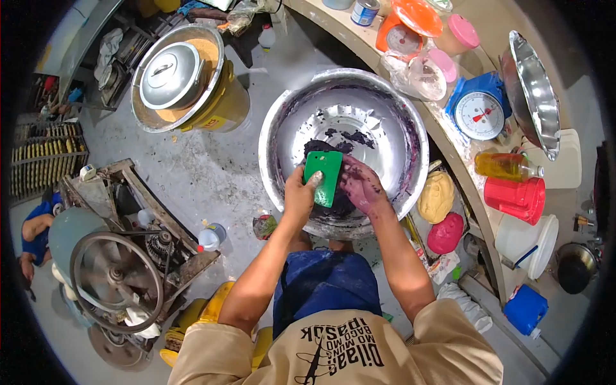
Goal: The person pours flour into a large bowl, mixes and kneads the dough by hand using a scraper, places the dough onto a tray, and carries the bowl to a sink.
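Note:
A big round metal basin [269, 144] stands in front of me, its inner wall smeared dark purple. Dark purple dough [333, 210] lies at its near side, with loose bits further in. My left hand [300, 197] grips a flat green scraper [323, 173], thumb on its face, above the dough. Beside the scraper's right edge is my right hand [362, 186], stained purple, its palm turned up and fingers partly spread. It holds nothing that I can see.
At right, a counter carries a blue scale [478, 115], an oil bottle [504, 165] and a red bucket [516, 197]. Yellow dough [436, 197] and pink dough [445, 233] lie beside the basin. At left are a wheeled machine [115, 276], a lidded pot [170, 76] and another person [38, 228].

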